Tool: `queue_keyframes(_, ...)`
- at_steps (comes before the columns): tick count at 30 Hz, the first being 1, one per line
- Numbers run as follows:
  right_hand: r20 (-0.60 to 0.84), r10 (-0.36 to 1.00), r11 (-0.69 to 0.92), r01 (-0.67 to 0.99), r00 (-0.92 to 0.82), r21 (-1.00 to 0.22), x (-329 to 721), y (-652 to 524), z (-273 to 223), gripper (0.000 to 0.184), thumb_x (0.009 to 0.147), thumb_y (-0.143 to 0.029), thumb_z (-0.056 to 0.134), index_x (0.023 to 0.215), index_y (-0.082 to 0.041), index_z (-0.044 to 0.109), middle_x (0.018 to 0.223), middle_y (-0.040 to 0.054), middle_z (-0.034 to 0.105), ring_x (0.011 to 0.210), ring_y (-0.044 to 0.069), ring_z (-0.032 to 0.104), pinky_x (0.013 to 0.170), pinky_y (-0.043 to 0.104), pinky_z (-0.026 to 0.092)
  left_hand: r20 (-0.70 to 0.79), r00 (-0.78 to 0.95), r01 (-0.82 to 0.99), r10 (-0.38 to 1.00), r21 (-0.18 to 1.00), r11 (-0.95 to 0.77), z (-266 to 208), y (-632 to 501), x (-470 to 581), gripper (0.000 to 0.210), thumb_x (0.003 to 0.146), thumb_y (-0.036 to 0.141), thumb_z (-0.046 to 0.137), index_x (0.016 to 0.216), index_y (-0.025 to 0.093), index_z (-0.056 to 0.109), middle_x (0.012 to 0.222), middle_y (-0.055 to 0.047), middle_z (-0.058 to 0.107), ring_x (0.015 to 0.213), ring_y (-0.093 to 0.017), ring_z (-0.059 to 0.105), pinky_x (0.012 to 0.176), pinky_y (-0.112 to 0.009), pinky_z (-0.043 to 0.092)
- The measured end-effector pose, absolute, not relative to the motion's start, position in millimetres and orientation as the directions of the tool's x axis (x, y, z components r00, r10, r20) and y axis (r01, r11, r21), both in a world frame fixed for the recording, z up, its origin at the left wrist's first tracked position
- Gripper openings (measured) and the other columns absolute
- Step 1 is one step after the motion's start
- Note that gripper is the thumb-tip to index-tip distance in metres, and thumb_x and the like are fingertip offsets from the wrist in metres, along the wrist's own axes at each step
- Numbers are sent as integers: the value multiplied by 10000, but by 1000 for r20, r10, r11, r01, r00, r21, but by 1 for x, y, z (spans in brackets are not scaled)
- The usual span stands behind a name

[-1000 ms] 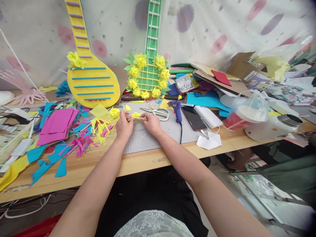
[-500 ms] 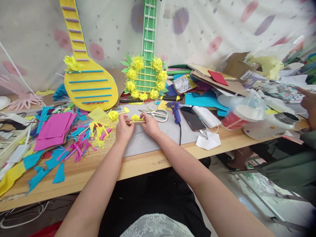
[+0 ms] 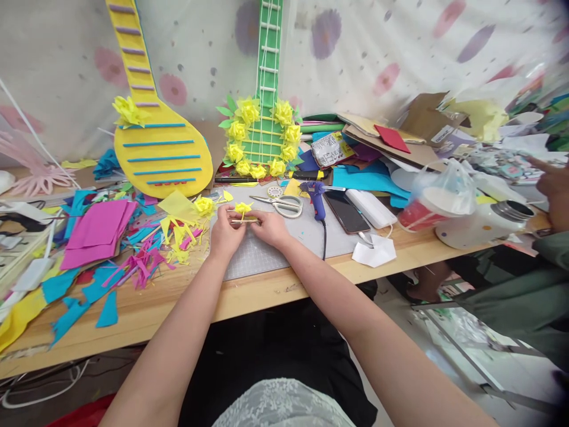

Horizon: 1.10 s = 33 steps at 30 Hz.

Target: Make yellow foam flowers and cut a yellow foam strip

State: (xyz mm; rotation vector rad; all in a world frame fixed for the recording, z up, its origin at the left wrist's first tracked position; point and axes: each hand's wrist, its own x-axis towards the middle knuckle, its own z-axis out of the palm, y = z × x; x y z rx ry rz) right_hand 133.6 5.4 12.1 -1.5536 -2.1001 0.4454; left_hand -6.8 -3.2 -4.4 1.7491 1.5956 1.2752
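My left hand [image 3: 226,234] is closed, its fingers pinching a small yellow paper flower [image 3: 243,208] at its base. A thin pale stick [image 3: 245,221] runs between my two hands, just below the petals. My right hand [image 3: 271,229] is closed on the stick's right end, its fingertips partly hidden. Both hands are above the grey cutting mat [image 3: 255,258]. Scissors with white handles [image 3: 291,206] lie just beyond my right hand. Behind them stands a green paper guitar [image 3: 265,139] ringed with yellow flowers. A finished yellow flower [image 3: 204,206] rests left of my hands.
A blue glue gun [image 3: 317,200], a phone [image 3: 347,212] and a white power bank [image 3: 371,209] lie at right. Paper scraps [image 3: 142,261] and magenta sheets [image 3: 98,232] cover the left side. A yellow paper lute [image 3: 162,157] leans behind. Another person's hand [image 3: 555,190] is at far right.
The yellow flower has turned so its petals face upward, and my fingers have shifted around its base. My hands have stayed close together over the mat.
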Motion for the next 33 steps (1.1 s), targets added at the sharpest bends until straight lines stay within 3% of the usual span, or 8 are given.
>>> queue_keyframes(11,226,930,366,772,-289,-519,135,7,4,324,827,-276,494,1112,-261,646,1105,9,681,1010,173,620,839,276,444,350,-17,664,937,704,-251,-5,-24,-4,327,798,121,501,1103,219,438,1061,-55,648,908,-166,653,825,-324,506)
queue_keyframes(24,160,931,365,834,-328,-415,134,-1,6,343,821,-307,481,1131,-233,608,1003,43,706,914,206,645,762,287,444,296,-31,611,955,762,-216,-3,-20,-7,381,744,38,457,1076,225,451,973,-32,661,882,-153,650,805,-302,506)
queue_keyframes(33,179,924,382,835,-337,-396,134,-1,3,298,830,-252,437,1051,-224,636,998,49,704,926,208,641,736,286,438,302,-15,598,953,767,-234,-5,-19,-6,333,740,71,518,1041,211,535,964,-30,660,841,-146,638,802,-294,511)
